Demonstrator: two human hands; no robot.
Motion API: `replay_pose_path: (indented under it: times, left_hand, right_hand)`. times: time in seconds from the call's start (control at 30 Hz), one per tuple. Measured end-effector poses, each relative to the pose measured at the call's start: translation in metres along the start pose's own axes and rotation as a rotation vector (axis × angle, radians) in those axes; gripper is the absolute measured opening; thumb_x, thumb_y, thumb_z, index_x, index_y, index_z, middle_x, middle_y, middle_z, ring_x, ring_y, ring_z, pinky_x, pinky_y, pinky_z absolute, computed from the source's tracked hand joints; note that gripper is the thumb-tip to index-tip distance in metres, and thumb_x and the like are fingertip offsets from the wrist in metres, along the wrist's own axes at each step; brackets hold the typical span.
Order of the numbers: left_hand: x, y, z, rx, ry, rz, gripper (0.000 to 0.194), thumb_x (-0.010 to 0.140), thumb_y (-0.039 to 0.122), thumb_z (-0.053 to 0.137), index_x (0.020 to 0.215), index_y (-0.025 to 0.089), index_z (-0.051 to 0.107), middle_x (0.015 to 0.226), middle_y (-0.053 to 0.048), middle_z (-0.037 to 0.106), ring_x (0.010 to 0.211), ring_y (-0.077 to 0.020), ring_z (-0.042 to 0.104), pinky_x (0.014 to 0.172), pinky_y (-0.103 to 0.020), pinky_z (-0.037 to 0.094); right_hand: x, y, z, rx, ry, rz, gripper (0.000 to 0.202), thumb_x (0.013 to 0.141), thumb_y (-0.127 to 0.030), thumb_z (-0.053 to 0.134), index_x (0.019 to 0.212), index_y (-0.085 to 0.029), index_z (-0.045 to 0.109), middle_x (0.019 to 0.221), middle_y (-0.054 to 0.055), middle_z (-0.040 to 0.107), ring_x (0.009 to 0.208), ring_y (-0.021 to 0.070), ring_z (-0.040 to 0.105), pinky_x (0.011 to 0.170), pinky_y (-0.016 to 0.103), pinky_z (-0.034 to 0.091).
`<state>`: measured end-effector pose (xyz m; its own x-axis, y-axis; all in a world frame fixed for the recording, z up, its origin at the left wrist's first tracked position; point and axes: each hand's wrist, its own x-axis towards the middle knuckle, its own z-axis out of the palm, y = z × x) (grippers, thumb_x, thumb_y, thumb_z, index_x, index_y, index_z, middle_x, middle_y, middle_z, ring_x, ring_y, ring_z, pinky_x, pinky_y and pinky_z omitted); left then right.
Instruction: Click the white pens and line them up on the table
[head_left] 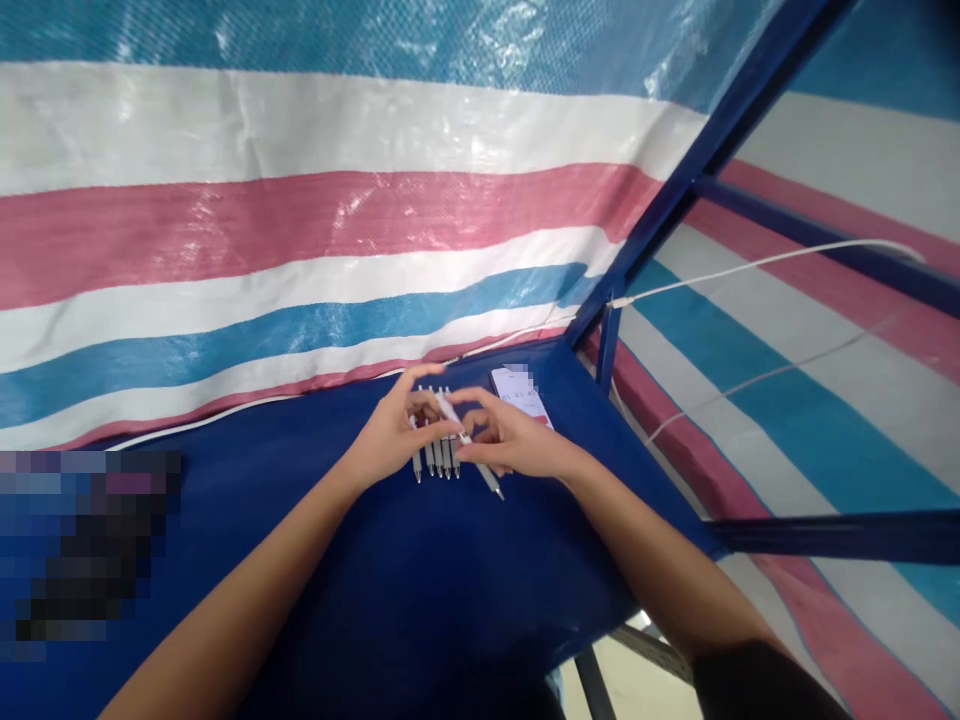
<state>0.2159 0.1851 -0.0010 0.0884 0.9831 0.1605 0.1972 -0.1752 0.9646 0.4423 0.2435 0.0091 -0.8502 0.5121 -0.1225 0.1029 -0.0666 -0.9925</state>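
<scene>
A white pen point(484, 468) is held at a slant above the blue table, its tip pointing down to the right. My right hand point(517, 440) grips it between thumb and fingers. The fingers of my left hand point(390, 430) curl in from the other side, with the thumb at the upper part of the same pen. Behind and below both hands, several similar white pens point(431, 460) lie side by side in a row, tips toward me. Their upper ends are partly hidden by my left hand.
A phone point(517, 390) with a lit timer screen lies behind my right hand. The blue tabletop point(360, 600) ends at a striped tarp wall point(300, 220). A blue metal frame point(645, 230) and a white cable point(750, 265) stand at right. A pixelated area covers the left edge.
</scene>
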Motion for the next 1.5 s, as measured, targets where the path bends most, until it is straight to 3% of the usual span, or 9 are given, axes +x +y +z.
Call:
replay_pose_path:
  times: [0.07, 0.13, 0.33, 0.47, 0.57, 0.77, 0.97, 1.17, 1.5]
  left_hand:
    - [0.000, -0.009, 0.006, 0.128, 0.186, 0.057, 0.063, 0.092, 0.040, 0.081, 0.146, 0.024, 0.053, 0.087, 0.001, 0.072, 0.070, -0.0145, 0.064, 0.067, -0.028, 0.049]
    - [0.001, -0.018, 0.008, 0.273, 0.295, 0.089, 0.048, 0.098, 0.038, 0.072, 0.141, 0.024, 0.056, 0.083, 0.003, 0.068, 0.068, -0.0140, 0.060, 0.066, -0.028, 0.046]
    - [0.002, -0.031, 0.003, 0.558, 0.264, 0.119, 0.026, 0.104, 0.036, 0.060, 0.123, 0.020, 0.068, 0.076, 0.002, 0.061, 0.068, -0.0173, 0.059, 0.076, -0.035, 0.046]
    - [0.001, -0.038, 0.002, 0.811, 0.262, 0.152, 0.030, 0.107, 0.035, 0.057, 0.126, 0.018, 0.071, 0.088, -0.006, 0.069, 0.091, -0.0271, 0.067, 0.087, -0.041, 0.045]
    - [0.000, -0.045, 0.001, 0.926, 0.317, 0.133, 0.032, 0.107, 0.037, 0.057, 0.127, 0.017, 0.072, 0.100, -0.012, 0.072, 0.103, -0.0325, 0.067, 0.090, -0.044, 0.045]
    - [0.000, -0.050, -0.001, 0.876, 0.278, 0.109, 0.030, 0.105, 0.035, 0.059, 0.126, 0.016, 0.070, 0.098, -0.010, 0.069, 0.090, -0.0280, 0.067, 0.085, -0.041, 0.047]
    - [0.001, -0.047, -0.001, 0.799, 0.181, 0.078, 0.022, 0.104, 0.031, 0.059, 0.119, 0.019, 0.069, 0.072, 0.002, 0.059, 0.073, -0.0221, 0.064, 0.078, -0.036, 0.040]
    - [0.000, -0.046, -0.002, 0.769, 0.193, 0.069, 0.019, 0.103, 0.028, 0.061, 0.117, 0.019, 0.069, 0.070, 0.004, 0.055, 0.070, -0.0205, 0.061, 0.078, -0.036, 0.037]
    - [-0.009, -0.020, 0.017, 0.962, 0.173, 0.326, 0.025, 0.109, 0.036, 0.056, 0.119, 0.021, 0.073, 0.094, -0.008, 0.065, 0.092, -0.0267, 0.062, 0.084, -0.041, 0.043]
  right_hand:
    - [0.002, 0.003, 0.001, 0.009, 0.082, -0.004, 0.083, 0.089, -0.027, 0.084, 0.157, -0.032, 0.035, 0.095, -0.007, 0.063, 0.045, 0.0061, 0.056, 0.036, 0.020, 0.043]
    - [0.004, 0.006, -0.002, -0.003, 0.165, -0.021, 0.088, 0.089, -0.022, 0.080, 0.160, -0.034, 0.029, 0.094, -0.008, 0.060, 0.042, 0.0057, 0.057, 0.033, 0.020, 0.044]
    - [0.014, 0.016, -0.012, 0.030, 0.264, -0.045, 0.074, 0.088, -0.027, 0.077, 0.147, -0.030, 0.032, 0.095, -0.009, 0.059, 0.039, 0.0068, 0.058, 0.031, 0.021, 0.047]
    - [0.015, 0.018, 0.000, 0.006, 0.280, -0.085, 0.081, 0.091, -0.026, 0.077, 0.155, -0.030, 0.027, 0.100, -0.006, 0.060, 0.045, 0.0065, 0.060, 0.036, 0.022, 0.051]
    - [0.015, 0.019, 0.011, -0.021, 0.234, -0.072, 0.070, 0.095, -0.024, 0.073, 0.152, -0.031, 0.033, 0.097, -0.007, 0.059, 0.044, 0.0059, 0.059, 0.036, 0.021, 0.050]
    - [0.014, 0.021, 0.010, -0.064, 0.227, -0.058, 0.075, 0.095, -0.027, 0.072, 0.159, -0.034, 0.033, 0.095, -0.007, 0.058, 0.045, 0.0076, 0.062, 0.038, 0.023, 0.053]
    - [0.015, 0.020, -0.001, -0.084, 0.427, -0.078, 0.072, 0.099, -0.032, 0.070, 0.161, -0.035, 0.034, 0.097, -0.003, 0.058, 0.048, 0.0097, 0.059, 0.039, 0.026, 0.051]
    - [0.016, 0.023, -0.006, -0.142, 0.451, -0.042, 0.073, 0.098, -0.030, 0.068, 0.163, -0.035, 0.035, 0.098, -0.001, 0.061, 0.048, 0.0114, 0.058, 0.039, 0.030, 0.051]
    - [0.013, 0.014, -0.013, -0.218, 0.453, -0.039, 0.070, 0.093, -0.028, 0.073, 0.155, -0.029, 0.041, 0.088, -0.004, 0.063, 0.046, 0.0126, 0.062, 0.037, 0.026, 0.049]
